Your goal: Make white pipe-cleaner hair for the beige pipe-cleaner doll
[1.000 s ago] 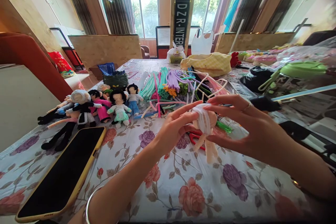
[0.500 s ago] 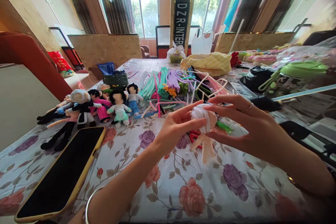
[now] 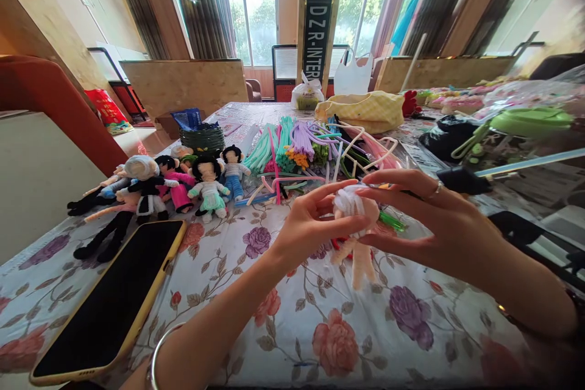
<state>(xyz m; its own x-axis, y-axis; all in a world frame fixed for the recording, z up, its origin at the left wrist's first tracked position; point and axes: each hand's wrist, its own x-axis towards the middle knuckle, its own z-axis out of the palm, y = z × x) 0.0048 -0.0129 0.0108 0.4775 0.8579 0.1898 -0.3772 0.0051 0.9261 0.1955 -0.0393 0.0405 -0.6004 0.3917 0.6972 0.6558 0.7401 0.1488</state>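
Observation:
Between my two hands is a small doll (image 3: 364,265) of peach pipe cleaner, with white strands wrapped over its head. My left hand (image 3: 315,219) closes on the head from the left, its thumb across the front. From the right, my right hand (image 3: 411,213) grips the head, forefinger on the top and thumb by the neck. The doll's peach legs hang free below my fingers. Behind it on the table, red-handled scissors (image 3: 337,244) show in part. A green-handled tool (image 3: 392,222) lies just beyond my right fingers, partly hidden.
Several finished dolls (image 3: 208,186) sit at the left, near a phone (image 3: 112,298) in a yellow case. Bundles of coloured pipe cleaners (image 3: 297,146) lie ahead, with a dark basket (image 3: 201,139) beside them. A black-ended rod (image 3: 466,180) juts in from the right, below a green-lidded container (image 3: 530,119).
The doll has turned slightly and its legs have dropped a little. My left thumb has slid right across its head. Both hands keep their grip.

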